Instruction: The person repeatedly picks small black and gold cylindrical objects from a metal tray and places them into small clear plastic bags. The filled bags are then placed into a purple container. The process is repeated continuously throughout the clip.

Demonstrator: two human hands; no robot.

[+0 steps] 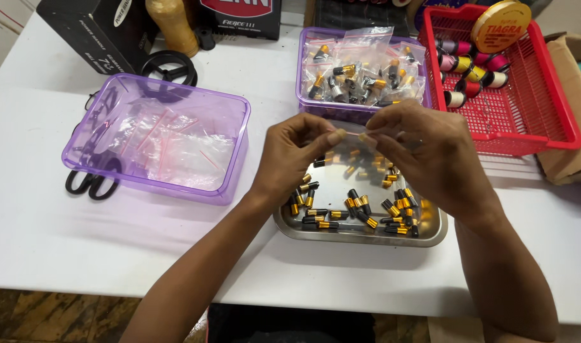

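Note:
My left hand (297,155) and my right hand (424,149) meet above a steel tray (360,234), both pinching the top edge of a small clear zip bag (352,134) between fingertips. The tray holds several small black-and-gold cylindrical parts (360,206). Behind the hands stands a purple bin (341,111) filled with small clear bags that each contain such parts (360,73). To the left, a second purple bin (157,136) holds several empty clear zip bags with red strips.
A red basket (525,127) with thread spools and a round gold line spool (501,24) sits at the right, a cardboard box (573,101) beside it. Black scissors (90,184) lie left of the purple bin. Black boxes (90,28) and a gold thread cone (173,25) stand at the back.

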